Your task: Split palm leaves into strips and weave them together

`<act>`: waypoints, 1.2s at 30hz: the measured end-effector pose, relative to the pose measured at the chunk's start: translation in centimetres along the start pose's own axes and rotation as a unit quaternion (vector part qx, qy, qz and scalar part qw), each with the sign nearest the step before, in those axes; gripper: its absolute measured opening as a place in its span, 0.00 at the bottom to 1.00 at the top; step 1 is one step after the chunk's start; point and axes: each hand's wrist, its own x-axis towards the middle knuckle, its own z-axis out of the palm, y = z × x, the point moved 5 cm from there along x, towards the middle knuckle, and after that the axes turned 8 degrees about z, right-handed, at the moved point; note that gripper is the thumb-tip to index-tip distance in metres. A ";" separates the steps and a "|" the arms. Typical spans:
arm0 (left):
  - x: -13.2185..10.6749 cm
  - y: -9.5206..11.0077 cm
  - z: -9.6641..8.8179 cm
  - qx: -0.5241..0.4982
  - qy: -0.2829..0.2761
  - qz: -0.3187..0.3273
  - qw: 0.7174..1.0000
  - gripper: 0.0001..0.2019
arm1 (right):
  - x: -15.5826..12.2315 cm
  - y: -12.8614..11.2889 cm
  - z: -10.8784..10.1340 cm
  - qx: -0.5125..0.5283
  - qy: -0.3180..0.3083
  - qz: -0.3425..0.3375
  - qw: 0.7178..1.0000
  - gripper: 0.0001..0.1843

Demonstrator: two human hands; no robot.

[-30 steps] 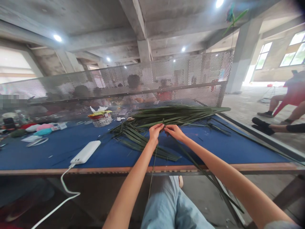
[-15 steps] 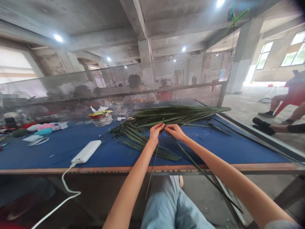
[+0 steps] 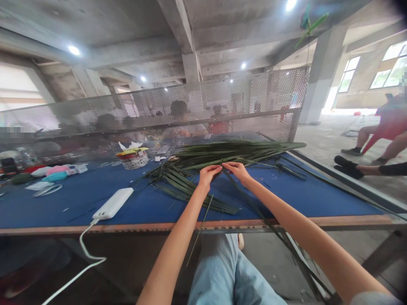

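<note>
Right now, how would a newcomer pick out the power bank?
On the blue-topped table, left of the palm fronds, a white power bank lies near the front edge. Unlike its neighbours, it is a smooth white brick trailing a white cable over the edge.

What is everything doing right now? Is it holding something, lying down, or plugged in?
Palm strips, lying spread out
Left hand, pinching palm strips
Right hand, pinching palm strips
Power bank, lying flat, white cable plugged in
Woven basket, standing upright
</note>
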 end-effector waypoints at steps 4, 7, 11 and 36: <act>-0.2 0.3 0.2 0.033 -0.014 0.012 0.999 0.16 | 0.1 0.3 -0.1 0.013 -0.004 0.009 1.000 0.24; -0.3 0.6 0.4 0.065 -0.021 0.021 0.997 0.15 | 0.4 0.5 -0.3 0.002 -0.004 0.002 1.000 0.25; -0.2 0.6 0.3 0.083 -0.018 0.028 0.996 0.13 | 0.5 0.3 -0.4 -0.021 0.005 -0.004 1.000 0.26; -0.1 1.0 -0.3 0.119 0.016 0.083 0.989 0.09 | -0.4 -1.1 0.5 -0.121 -0.059 -0.107 0.985 0.22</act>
